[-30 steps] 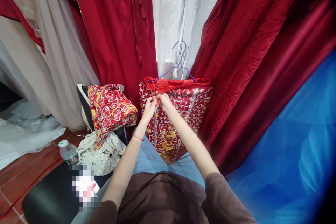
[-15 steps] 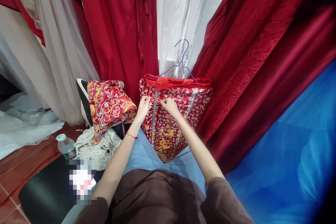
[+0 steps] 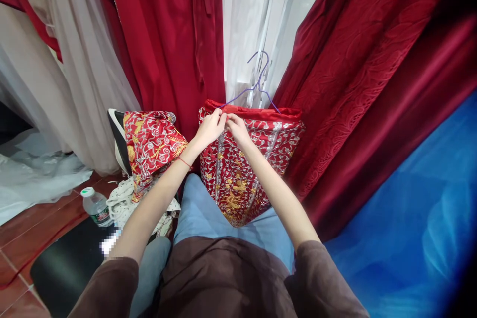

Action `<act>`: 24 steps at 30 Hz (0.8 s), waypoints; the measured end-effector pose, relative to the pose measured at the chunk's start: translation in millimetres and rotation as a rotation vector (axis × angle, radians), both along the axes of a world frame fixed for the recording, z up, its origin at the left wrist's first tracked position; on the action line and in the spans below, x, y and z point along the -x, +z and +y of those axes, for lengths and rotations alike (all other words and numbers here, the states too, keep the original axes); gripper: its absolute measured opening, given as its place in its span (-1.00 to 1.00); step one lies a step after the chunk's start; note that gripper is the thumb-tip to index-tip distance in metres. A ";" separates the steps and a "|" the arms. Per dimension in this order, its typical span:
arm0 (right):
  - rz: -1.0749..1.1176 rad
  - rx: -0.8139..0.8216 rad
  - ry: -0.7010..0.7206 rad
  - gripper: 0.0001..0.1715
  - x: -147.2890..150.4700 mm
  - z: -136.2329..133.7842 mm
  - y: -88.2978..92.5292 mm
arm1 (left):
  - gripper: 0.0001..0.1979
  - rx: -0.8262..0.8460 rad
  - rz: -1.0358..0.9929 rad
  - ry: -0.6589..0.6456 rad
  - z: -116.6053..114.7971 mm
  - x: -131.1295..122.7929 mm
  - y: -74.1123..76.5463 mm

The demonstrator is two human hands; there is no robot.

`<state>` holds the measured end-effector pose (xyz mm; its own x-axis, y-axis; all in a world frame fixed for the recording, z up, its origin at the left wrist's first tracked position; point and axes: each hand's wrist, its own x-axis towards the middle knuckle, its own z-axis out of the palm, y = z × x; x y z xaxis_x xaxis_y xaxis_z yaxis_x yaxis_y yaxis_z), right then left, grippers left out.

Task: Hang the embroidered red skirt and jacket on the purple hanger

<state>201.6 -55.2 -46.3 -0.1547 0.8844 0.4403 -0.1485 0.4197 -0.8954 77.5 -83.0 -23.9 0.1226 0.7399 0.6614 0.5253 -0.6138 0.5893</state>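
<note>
A red embroidered garment (image 3: 242, 159) with silver scrolls and gold figures hangs in front of my legs, its plain red edge uppermost. The purple wire hanger (image 3: 257, 87) rises from that edge, hook upward. At the upper left part of the garment, my left hand (image 3: 211, 128) and my right hand (image 3: 237, 127) meet with fingertips pinched together, closed. The thin red tie string they held a moment ago is now mostly covered by the fingers.
Left of my arm, another red embroidered piece (image 3: 151, 144) lies on a chair above a dotted white cloth (image 3: 121, 203). A plastic bottle (image 3: 97, 206) stands near a black seat (image 3: 70, 263). Red gowns (image 3: 175, 35) hang behind, with blue fabric (image 3: 406, 228) on the right.
My hands have moved up and come together near the garment's top edge. The red string that showed between them is now mostly hidden.
</note>
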 end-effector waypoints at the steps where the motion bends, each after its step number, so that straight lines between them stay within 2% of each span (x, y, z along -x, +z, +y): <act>1: 0.010 0.019 -0.003 -0.91 0.1 1.6 1.6 | -0.86 0.006 0.018 -0.003 2.2 0.7 1.9; 4: 0.011 0.075 0.058 -0.96 -2.6 6.0 3.3 | -0.85 0.063 -0.012 -0.077 7.4 0.9 1.8; 7: -0.044 0.045 0.082 -0.87 -5.2 9.8 -1.4 | -0.84 0.186 -0.167 -0.156 11.9 0.5 -2.5; 9: -0.117 0.003 0.034 -0.80 -7.2 11.8 -7.6 | -0.89 0.250 -0.269 -0.149 16.2 2.6 -7.1; 11: -0.235 -0.068 -0.086 -0.79 -10.8 13.2 -15.2 | -0.91 0.280 -0.298 -0.114 22.1 8.0 -13.3; 15: -0.488 -0.184 -0.363 -0.79 -24.0 15.4 -29.2 | -0.67 0.247 -0.049 -0.044 34.4 25.1 -26.0; 18: -0.565 -0.197 -0.415 -0.79 -34.2 18.4 -33.6 | -0.57 0.236 0.189 -0.068 41.0 34.9 -29.1; 21: -0.670 -0.229 -0.439 -0.83 -44.2 21.5 -29.8 | -0.59 0.236 0.334 -0.100 47.4 39.9 -22.3; 24: -0.788 -0.228 -0.517 -0.82 -61.2 20.7 -16.8 | -0.66 0.220 0.376 0.016 56.2 45.5 -7.4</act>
<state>262.8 -34.5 -63.1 -0.0942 0.8325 0.5460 0.7110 0.4402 -0.5484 32.0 -26.8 -31.4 0.3123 0.8621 0.3992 0.7368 -0.4850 0.4710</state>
